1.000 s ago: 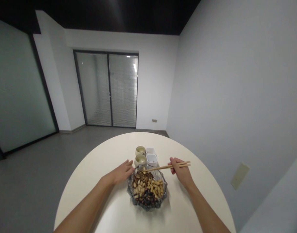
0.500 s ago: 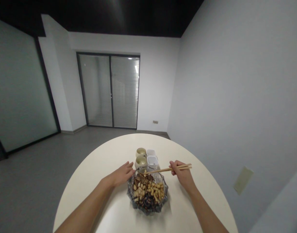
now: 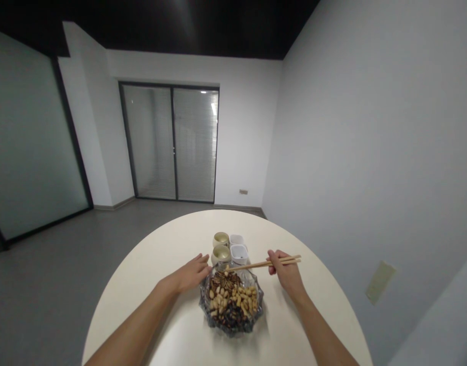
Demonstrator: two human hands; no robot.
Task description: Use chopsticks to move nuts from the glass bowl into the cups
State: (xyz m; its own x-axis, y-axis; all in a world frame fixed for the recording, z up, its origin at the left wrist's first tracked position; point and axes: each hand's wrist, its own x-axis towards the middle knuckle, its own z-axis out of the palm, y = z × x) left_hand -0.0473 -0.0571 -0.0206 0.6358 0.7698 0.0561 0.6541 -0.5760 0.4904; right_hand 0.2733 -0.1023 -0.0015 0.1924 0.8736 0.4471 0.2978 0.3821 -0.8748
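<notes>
While the right hand holds a pair of chopsticks pinched between its fingers, the left hand lies palm down with its fingers slightly spread and nothing in them, its thumb right by the rim of a clear glass bowl; whether it touches the glass, I cannot tell. The bowl stands on the round, cream-coloured counter, between the two hands. Inside it, brown seeds lie toward the back, pistachios at the left, peanuts at the right and dark seeds at the front. The chopstick tips reach a pale piece over the brown seeds, though their grip on it is unclear. Just behind the bowl stand two greenish cups, with two white containers beside them.
</notes>
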